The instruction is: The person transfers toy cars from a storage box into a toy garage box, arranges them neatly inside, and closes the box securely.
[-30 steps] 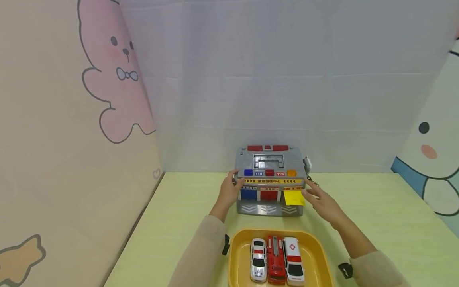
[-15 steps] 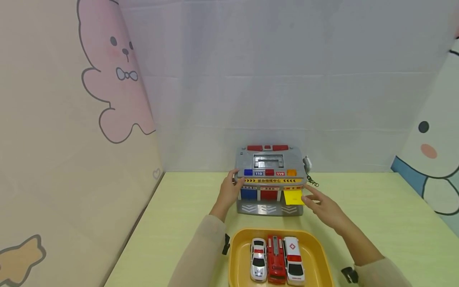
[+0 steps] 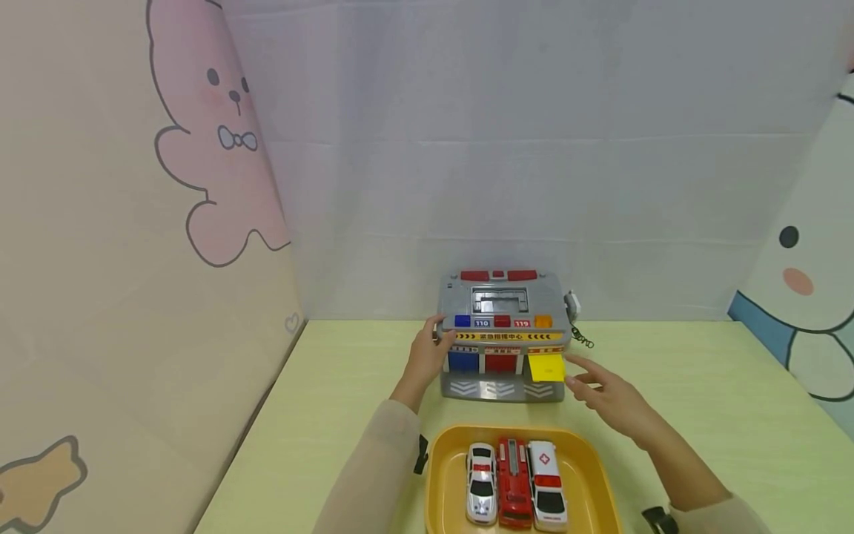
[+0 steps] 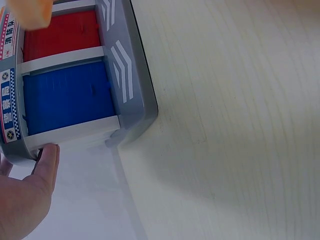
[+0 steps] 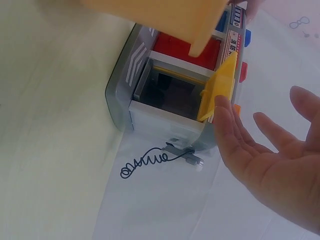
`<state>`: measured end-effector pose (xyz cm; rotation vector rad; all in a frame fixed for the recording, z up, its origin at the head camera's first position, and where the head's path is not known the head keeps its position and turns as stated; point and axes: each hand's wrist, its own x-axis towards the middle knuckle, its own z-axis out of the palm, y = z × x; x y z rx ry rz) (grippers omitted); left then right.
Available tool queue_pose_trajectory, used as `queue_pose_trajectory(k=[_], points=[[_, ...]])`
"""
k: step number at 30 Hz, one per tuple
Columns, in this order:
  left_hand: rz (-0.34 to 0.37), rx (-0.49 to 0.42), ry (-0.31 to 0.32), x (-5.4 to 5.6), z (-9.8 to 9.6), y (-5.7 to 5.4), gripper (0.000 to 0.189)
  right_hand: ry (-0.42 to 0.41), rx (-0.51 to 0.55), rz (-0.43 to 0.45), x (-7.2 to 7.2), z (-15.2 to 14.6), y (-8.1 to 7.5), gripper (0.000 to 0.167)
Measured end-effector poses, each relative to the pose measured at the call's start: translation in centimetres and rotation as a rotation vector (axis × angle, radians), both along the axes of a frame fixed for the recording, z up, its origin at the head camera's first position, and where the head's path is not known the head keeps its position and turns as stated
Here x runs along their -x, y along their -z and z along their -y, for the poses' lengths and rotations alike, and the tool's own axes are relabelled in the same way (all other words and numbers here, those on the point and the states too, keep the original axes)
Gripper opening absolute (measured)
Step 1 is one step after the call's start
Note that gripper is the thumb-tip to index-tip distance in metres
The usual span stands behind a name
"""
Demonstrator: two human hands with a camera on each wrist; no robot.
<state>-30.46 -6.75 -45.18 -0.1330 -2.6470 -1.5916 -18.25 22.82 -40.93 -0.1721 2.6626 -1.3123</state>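
Observation:
A grey toy emergency station (image 3: 460, 300) stands against the back wall, with blue (image 4: 67, 95), red (image 4: 62, 34) and yellow doors in its front. The blue and red doors are down, while the yellow door (image 3: 545, 368) is swung up, baring a dark bay (image 5: 172, 90) in the right wrist view. My left hand (image 3: 424, 365) holds the station's left side, thumb toward the front and fingers at the side. Beside the yellow door is my right hand (image 3: 610, 402), its fingers extended and holding nothing; fingertips are right by the door's edge.
Nearer me, a yellow tray (image 3: 437, 475) holds a white police car (image 3: 481, 482), a red fire truck (image 3: 514, 482) and a white ambulance (image 3: 548, 486). A coiled black cord (image 3: 582, 338) hangs at the station's right. Printed cloth walls border the light table (image 3: 300, 415).
My right hand has drawn slightly down and to the right from the station's upper right edge. The yellow door stays raised; my left hand and the tray look unmoved.

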Motion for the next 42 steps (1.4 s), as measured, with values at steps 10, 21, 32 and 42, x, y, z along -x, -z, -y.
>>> queue_pose_trajectory(k=[10, 21, 32, 42], points=[[0.016, -0.011, -0.010, -0.1, 0.0, 0.0, 0.048, -0.021, 0.011, 0.022, -0.8, -0.1, 0.3, 0.065], [0.025, -0.014, -0.016, -0.3, -0.2, -0.3, 0.048, -0.022, -0.007, 0.097, -1.7, 0.5, 0.3, 0.064], [0.028, -0.020, -0.022, -0.3, -0.1, -0.1, 0.048, -0.056, -0.013, 0.102, -2.4, 0.8, 0.7, 0.057], [0.017, -0.018, -0.017, -0.1, -0.1, 0.0, 0.048, -0.072, -0.073, 0.176, -2.5, 1.1, 1.0, 0.055]])
